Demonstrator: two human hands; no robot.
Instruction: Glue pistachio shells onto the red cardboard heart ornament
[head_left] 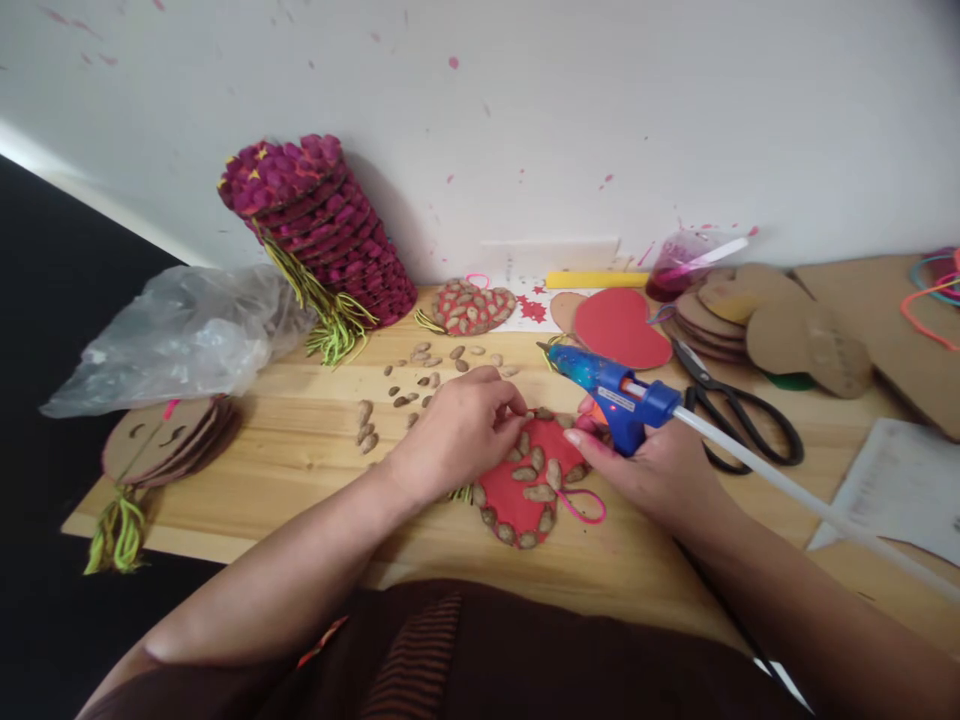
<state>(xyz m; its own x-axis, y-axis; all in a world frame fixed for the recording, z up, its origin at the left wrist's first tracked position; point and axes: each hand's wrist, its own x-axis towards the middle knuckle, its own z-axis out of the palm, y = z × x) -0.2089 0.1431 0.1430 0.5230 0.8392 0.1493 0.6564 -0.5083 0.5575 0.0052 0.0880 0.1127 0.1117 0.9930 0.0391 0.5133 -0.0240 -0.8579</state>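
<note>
A red heart-shaped card lies on the wooden table, with peanut shells along its edge and across its middle. A pink cord loop sticks out at its right. My left hand is over the heart's far left part, thumb and fingers pinched together at the edge; what they hold is hidden. My right hand is closed around a blue hot glue gun with a long white glue stick, its nozzle pointing left. Its thumb is close to the heart's right edge.
Loose shells lie beyond my left hand. Behind stand a purple cylinder and a shell-covered heart. Black scissors, a plain red heart, a cup of purple liquid and cardboard shapes lie right; a plastic bag left.
</note>
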